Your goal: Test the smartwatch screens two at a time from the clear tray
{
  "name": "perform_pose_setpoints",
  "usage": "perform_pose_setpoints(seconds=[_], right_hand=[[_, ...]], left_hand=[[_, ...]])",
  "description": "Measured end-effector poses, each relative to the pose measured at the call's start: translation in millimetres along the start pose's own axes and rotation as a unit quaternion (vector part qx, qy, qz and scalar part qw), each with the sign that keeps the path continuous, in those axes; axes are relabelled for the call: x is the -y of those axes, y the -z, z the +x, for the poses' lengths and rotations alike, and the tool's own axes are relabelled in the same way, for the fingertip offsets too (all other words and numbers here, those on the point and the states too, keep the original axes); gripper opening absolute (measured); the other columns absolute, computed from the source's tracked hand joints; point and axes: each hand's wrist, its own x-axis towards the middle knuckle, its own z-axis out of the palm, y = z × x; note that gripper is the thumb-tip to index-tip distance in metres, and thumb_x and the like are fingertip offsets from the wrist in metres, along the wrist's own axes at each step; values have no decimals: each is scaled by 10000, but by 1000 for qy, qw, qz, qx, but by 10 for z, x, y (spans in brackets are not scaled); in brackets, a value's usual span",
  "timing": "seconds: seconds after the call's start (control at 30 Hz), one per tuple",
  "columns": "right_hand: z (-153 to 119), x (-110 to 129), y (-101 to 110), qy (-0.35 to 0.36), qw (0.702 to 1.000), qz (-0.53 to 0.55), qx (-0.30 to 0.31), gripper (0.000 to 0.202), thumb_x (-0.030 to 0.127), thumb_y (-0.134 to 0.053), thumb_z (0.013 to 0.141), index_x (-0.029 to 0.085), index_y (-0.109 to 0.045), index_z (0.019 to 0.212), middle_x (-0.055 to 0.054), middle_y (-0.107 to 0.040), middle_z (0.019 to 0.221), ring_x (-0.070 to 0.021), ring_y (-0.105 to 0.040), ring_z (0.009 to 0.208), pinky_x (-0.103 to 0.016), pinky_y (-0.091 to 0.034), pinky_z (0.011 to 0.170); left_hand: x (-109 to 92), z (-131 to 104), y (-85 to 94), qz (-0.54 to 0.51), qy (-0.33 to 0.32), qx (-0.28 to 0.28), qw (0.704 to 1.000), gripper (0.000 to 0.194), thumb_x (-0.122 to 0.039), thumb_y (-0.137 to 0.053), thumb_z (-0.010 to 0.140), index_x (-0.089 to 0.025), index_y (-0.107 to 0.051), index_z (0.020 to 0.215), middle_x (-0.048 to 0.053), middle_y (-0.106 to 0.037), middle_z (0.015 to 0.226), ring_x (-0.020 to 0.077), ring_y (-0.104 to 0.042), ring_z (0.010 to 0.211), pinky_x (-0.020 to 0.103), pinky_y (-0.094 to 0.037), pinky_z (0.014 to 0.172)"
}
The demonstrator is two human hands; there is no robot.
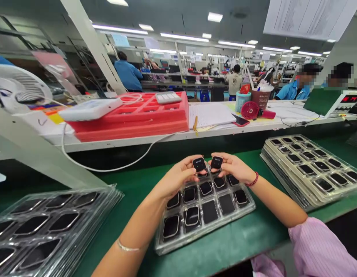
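Note:
Between the fingers and thumb of my left hand (182,173) is a square black smartwatch body (198,164) with a silver rim. A second, similar smartwatch body (217,162) is pinched in my right hand (234,167). Both are raised side by side with small white marks on their dark faces, too small to read. Below them lies a clear plastic tray (205,234) with several more watch bodies in its pockets. Two pockets in its front row show no watch body. My hands hide part of the tray's back row.
Stacked trays of watch bodies stand at the left (88,219) and at the right (294,184). A shelf (132,144) behind carries red foam (132,129), papers (210,115), a phone (241,120), a small pink fan (250,110) and cups. A white cable (109,169) hangs down. Several people work farther back.

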Motion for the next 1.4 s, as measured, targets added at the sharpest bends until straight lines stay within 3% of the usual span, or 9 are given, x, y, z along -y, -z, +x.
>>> perform_pose_setpoints(seconds=[0.27,0.5,0.63,0.73,0.83,0.97,1.07,1.2,1.4], right_hand=[[-2,23,-38,6,996,-84,-9,365,101,-622,761,156,-633,1121,-51,-739,981,-102,-703,706,-183,-584,591],[15,13,-31,-21,999,-45,-6,482,85,-660,698,183,-611,1168,-43,-732,970,-125,-705,713,-198,-577,559],[94,188,237,23,995,32,-91,633,191,-706,749,247,-495,1343,-69,-732,1073,-156,-725,787,-229,-584,594],[142,366,498,85,977,70,-184,571,228,-746,726,262,-531,1254,-59,-722,1117,-162,-728,833,-234,-584,628],[77,378,607,73,980,24,-185,437,292,-769,735,218,-578,1121,-59,-729,1022,-165,-723,780,-242,-566,611],[-179,116,411,7,990,-140,-32,213,269,-708,774,160,-613,930,-65,-725,870,-166,-677,737,-256,-515,612],[-413,-94,118,12,946,-320,45,100,143,-627,750,156,-659,844,-51,-720,856,-175,-647,773,-290,-498,707],[-687,-243,-211,10,877,-478,43,174,112,-595,756,189,-674,891,-24,-723,880,-202,-654,848,-366,-477,890],[-879,-352,-312,36,847,-530,4,120,129,-585,805,203,-615,894,-1,-672,843,-188,-632,841,-532,-267,1151]], left_hand=[[73,44,-38,133,-27,-45,990,410,-285,-718,683,-133,-609,1047,39,-698,852,134,-627,634,224,-395,526],[93,48,-39,145,-22,-32,989,557,-237,-675,643,-150,-545,1178,30,-666,887,152,-633,698,234,-401,548],[126,51,-35,166,-20,-6,986,577,-271,-637,681,-154,-523,1234,32,-648,872,158,-625,707,236,-396,542],[126,22,-76,191,-13,30,981,462,-308,-635,717,-173,-563,1153,24,-619,866,167,-646,694,242,-390,539],[118,-77,-158,228,6,83,970,299,-299,-588,761,-183,-571,1037,7,-592,858,155,-642,638,244,-379,530],[194,-256,-264,367,-33,116,923,208,-174,-502,763,-193,-593,949,-4,-600,795,176,-610,730,284,-427,662],[341,-377,-321,485,-38,99,868,220,-143,-510,739,-210,-628,912,27,-675,900,231,-605,910,330,-428,802],[509,-504,-380,520,-17,90,849,198,-171,-507,784,-214,-642,921,53,-716,969,259,-630,959,351,-435,840],[571,-605,-431,509,-18,87,856,222,-137,-521,802,-202,-652,969,65,-722,1021,243,-654,958,352,-470,871]])
